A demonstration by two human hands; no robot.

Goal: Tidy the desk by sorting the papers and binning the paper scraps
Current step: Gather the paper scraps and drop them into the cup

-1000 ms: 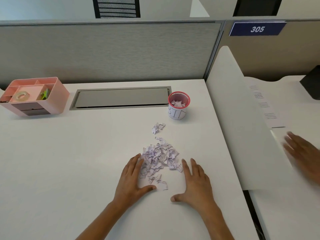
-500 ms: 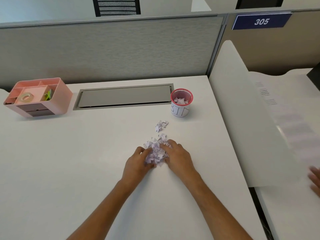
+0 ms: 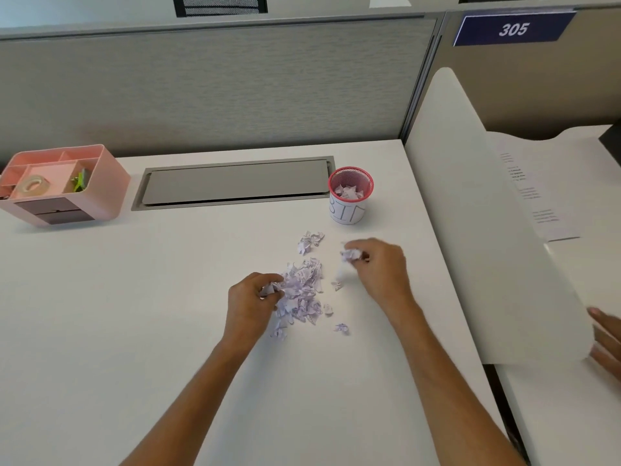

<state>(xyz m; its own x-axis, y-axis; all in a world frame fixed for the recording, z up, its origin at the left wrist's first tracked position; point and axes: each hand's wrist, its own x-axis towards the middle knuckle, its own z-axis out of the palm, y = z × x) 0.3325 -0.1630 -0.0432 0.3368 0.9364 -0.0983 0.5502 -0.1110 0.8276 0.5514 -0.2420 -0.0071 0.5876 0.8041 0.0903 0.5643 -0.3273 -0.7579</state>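
Note:
A loose heap of torn paper scraps point(image 3: 302, 290) lies in the middle of the white desk point(image 3: 134, 314). My left hand point(image 3: 250, 301) sits at the heap's left edge with its fingers curled round a few scraps. My right hand point(image 3: 376, 264) is lifted to the right of the heap and pinches a clump of scraps; a few stray pieces lie below it. A small pink mesh cup labelled BIN point(image 3: 349, 196) stands behind the heap, with scraps inside it.
A pink desk organiser point(image 3: 64, 186) with tape stands at the back left. A grey cable hatch point(image 3: 235, 183) runs along the back. A white divider point(image 3: 487, 230) bounds the right; beyond it lie printed papers point(image 3: 534, 196) and another person's hand point(image 3: 608, 341).
My hands pushed the spread scraps together into a heap. My right hand has since risen to the right with a clump of scraps, and some pieces have dropped loose.

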